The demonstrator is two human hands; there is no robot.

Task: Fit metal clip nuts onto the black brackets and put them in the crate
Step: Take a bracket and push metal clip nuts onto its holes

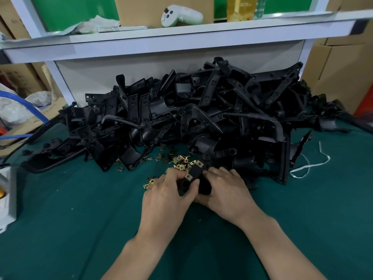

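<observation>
Both hands meet over the green table (80, 219), just in front of the big heap of black brackets (201, 110). Between them is one bracket (194, 170), its flat strip slanting from lower left to upper right, away from the person. A brass clip nut (199, 163) sits on its far end and another (188, 176) on its near end. The left hand (167, 197) pinches the near end. The right hand (224, 190) curls round the bracket's dark body. Loose clip nuts (179, 159) lie scattered just behind.
</observation>
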